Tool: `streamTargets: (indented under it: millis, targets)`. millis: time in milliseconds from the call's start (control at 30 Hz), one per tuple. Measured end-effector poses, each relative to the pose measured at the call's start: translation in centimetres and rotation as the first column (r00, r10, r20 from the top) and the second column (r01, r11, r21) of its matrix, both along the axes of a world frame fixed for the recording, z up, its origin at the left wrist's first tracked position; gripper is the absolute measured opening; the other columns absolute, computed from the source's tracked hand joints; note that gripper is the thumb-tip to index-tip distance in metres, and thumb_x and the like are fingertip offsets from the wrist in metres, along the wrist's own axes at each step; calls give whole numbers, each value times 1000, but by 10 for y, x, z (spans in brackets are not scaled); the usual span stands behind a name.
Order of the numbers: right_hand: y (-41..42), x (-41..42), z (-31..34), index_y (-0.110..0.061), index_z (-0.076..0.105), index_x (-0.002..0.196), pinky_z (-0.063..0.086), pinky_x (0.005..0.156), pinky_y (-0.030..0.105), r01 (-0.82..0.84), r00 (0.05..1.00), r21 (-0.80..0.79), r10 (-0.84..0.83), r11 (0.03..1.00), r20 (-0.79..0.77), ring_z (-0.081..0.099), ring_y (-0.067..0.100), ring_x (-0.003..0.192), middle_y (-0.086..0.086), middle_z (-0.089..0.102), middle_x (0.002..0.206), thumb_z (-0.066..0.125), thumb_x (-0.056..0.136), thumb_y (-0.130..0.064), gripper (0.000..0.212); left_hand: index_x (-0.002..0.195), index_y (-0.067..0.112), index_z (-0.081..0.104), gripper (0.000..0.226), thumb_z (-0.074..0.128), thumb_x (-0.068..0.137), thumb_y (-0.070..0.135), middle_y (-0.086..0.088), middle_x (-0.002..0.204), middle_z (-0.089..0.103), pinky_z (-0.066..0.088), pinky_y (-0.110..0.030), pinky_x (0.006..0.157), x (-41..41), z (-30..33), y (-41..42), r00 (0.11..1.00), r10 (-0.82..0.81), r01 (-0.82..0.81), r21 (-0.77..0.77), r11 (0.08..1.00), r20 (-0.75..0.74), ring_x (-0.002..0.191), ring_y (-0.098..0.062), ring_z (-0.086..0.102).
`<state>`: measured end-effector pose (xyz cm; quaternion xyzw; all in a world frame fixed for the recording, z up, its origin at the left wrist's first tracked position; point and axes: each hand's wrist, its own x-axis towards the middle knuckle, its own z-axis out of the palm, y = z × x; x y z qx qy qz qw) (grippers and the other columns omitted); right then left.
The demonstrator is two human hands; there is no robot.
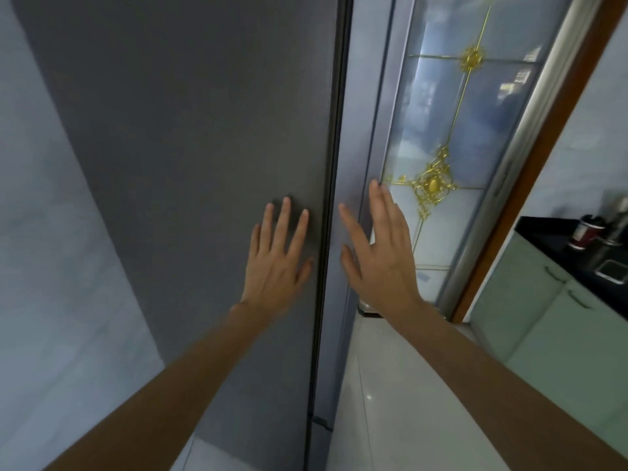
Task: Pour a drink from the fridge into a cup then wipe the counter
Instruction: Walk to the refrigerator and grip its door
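A tall dark grey fridge point(190, 137) fills the left and middle of the view, its door shut. My left hand point(277, 263) lies flat on the door with fingers straight, just left of the door's right edge. My right hand point(377, 256) is open with straight fingers beside that edge, at the fridge's lighter grey side panel point(360, 107). Neither hand holds anything. A red and white cup point(582, 236) stands on the black counter point(543, 234) at the far right.
A frosted glass door with gold ornaments point(452, 137) stands right of the fridge, in a brown wooden frame. Pale green cabinets point(530, 300) sit under the counter, which also carries metal containers and a phone point(610, 270). A white wall is on the left, glossy tiled floor below.
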<state>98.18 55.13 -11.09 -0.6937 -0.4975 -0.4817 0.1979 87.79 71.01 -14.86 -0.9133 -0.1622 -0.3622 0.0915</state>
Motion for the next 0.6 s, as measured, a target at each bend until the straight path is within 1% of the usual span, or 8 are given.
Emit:
streamTargets:
  millis: [100, 167, 233, 300, 367, 467, 600]
  targets:
    - [10, 5, 2, -12, 48, 139, 27, 110, 59, 74, 987, -67, -63, 995, 146, 25, 38, 142, 21, 28, 151, 42, 98, -22, 43, 151, 13, 14, 69, 40, 93, 41, -22, 156, 13, 33, -55, 107, 6, -5, 4, 1000, -11, 11, 6, 1000, 25, 143, -43, 15]
    - [12, 12, -1, -14, 51, 137, 23, 111, 60, 97, 981, -109, -77, 989, 177, 25, 36, 142, 19, 31, 151, 37, 100, -25, 41, 151, 13, 13, 70, 41, 94, 42, -21, 157, 11, 33, -55, 108, 9, -8, 4, 999, -11, 11, 4, 1000, 46, 143, -43, 12]
    - [12, 19, -3, -18, 51, 137, 17, 113, 60, 114, 979, -125, -90, 986, 184, 22, 32, 144, 17, 30, 153, 35, 100, -29, 42, 151, 13, 13, 70, 40, 94, 43, -20, 157, 9, 32, -54, 109, 12, -10, 4, 997, -17, 17, -1, 1000, 70, 144, -42, 10]
    - [13, 22, -5, -21, 54, 134, 15, 114, 60, 117, 977, -108, -95, 987, 191, 20, 29, 144, 15, 30, 153, 39, 100, -32, 39, 151, 14, 11, 72, 43, 94, 44, -19, 157, 7, 31, -54, 110, 14, -11, 5, 995, -27, 27, 0, 1000, 96, 144, -42, 9]
    - [18, 23, -6, -22, 58, 128, 16, 113, 61, 130, 975, -92, -110, 987, 192, 19, 28, 145, 14, 29, 153, 44, 98, -37, 35, 151, 14, 11, 74, 46, 93, 45, -19, 157, 7, 31, -55, 109, 16, -13, 6, 993, -36, 36, 3, 999, 116, 144, -42, 9]
    - [23, 24, -10, -24, 58, 125, 17, 113, 60, 145, 974, -76, -128, 987, 187, 18, 29, 145, 13, 26, 154, 48, 96, -43, 36, 151, 14, 10, 74, 44, 94, 46, -20, 156, 7, 30, -55, 110, 18, -15, 6, 990, -41, 43, -6, 999, 131, 144, -42, 8]
    - [24, 27, -9, -23, 62, 120, 21, 113, 57, 104, 976, -61, -90, 993, 197, 22, 31, 143, 14, 31, 152, 51, 93, -42, 35, 151, 14, 14, 72, 43, 94, 48, -20, 156, 10, 32, -55, 109, 17, -15, 8, 990, -43, 42, 7, 999, 134, 144, -41, 9]
